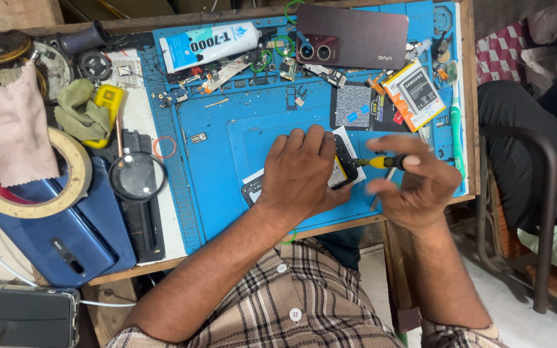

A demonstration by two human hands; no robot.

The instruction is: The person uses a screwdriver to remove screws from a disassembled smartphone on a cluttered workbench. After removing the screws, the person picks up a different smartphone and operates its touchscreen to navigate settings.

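My left hand (302,173) presses flat on an opened phone (345,169) lying on the blue repair mat (220,174); most of the phone is hidden under the hand. My right hand (414,183) holds a small black and yellow screwdriver (381,161) between thumb and fingers, its tip pointing left at the phone's right end. The fingers of the right hand are blurred.
A dark red phone back cover (356,35), a glue tube (211,44), a loose battery (415,91) and several small parts lie at the mat's far side. A magnifying glass (138,176), tape roll (30,187), blue phone (66,232) and cloths (17,129) sit at left. A chair (536,193) stands at right.
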